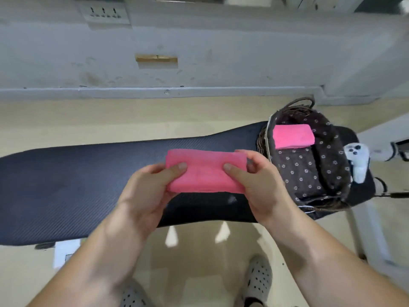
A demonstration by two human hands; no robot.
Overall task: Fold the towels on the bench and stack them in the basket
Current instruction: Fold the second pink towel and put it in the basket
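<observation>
Folded pink towel looks soft and floppy, so left grip and right grip pinching its ends, just beside the basket, seems smart.

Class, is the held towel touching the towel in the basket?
Apart: the head view shows basket rim between held towel and basket towel.

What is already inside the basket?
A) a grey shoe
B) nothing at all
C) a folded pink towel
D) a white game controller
C: a folded pink towel lies inside the basket, at its far end, while both hands hold a second pink towel over the bench.
</observation>
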